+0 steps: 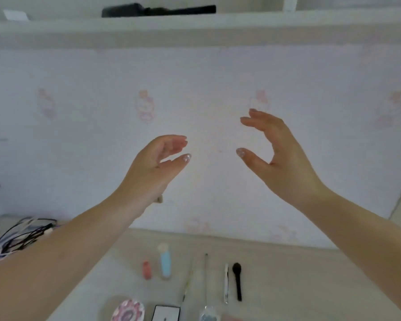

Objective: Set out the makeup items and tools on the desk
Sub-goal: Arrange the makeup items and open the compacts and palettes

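The makeup items lie in a loose row on the pale surface (287, 286) at the bottom of the view. A blue tube (165, 265) with a pale cap serves as landmark: just left of it lies a small pink tube (146, 270); to its right, in turn, lie 2 thin brushes (206, 278), a white stick (226, 283) and a black brush (237, 281) with a round head. Nearer the camera than the blue tube sit a round floral compact (128, 311) and a dark-framed white case (166, 313). No writing can be read on any item.

Both hands are raised well above the row, holding nothing: the left hand (152, 165) and right hand (280, 149) face each other, fingers relaxed and loosely curved.

Far left of the blue tube lies a tangle of cables (21, 237). High above it, a black hairbrush (158, 10) rests on a white shelf (195, 22).
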`<state>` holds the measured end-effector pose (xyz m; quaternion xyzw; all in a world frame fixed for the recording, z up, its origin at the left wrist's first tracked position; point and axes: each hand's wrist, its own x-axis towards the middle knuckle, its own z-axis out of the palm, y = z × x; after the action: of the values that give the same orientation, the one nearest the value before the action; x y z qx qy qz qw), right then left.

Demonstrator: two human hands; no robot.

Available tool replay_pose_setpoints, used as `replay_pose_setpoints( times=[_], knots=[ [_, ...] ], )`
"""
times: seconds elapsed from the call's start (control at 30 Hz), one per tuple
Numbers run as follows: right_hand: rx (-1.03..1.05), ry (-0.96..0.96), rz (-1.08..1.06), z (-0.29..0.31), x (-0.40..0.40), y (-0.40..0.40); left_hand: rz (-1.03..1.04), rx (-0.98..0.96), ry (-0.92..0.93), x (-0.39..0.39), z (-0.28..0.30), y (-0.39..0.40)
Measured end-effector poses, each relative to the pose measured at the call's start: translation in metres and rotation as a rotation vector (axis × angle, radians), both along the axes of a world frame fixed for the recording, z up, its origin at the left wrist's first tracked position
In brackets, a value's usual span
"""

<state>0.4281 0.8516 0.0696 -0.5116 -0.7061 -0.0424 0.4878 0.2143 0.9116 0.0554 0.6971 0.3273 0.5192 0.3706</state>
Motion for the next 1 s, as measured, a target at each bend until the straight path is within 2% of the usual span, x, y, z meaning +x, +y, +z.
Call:
replay_pose_setpoints(
  times=[0.23,0.4,0.57,0.73,1.0],
  knots=[
    [-0.244,0.069,0.065,-0.100,-0.043,0.016,0.038,-0.174,0.007,-0.041,-0.097,0.004],
    [-0.334,0.206,0.133,-0.199,-0.047,0.018,0.118,-0.276,-0.005,-0.058,-0.192,-0.005],
    [-0.354,0.167,0.168,-0.280,-0.050,0.008,0.140,-0.286,0.041,-0.065,-0.277,-0.015],
    [-0.303,0.142,0.169,-0.311,-0.054,-0.007,0.154,-0.233,0.019,-0.072,-0.313,-0.027],
    [-0.250,0.167,0.174,-0.314,-0.083,-0.069,0.191,-0.151,-0.030,-0.093,-0.321,-0.084]
  ],
)
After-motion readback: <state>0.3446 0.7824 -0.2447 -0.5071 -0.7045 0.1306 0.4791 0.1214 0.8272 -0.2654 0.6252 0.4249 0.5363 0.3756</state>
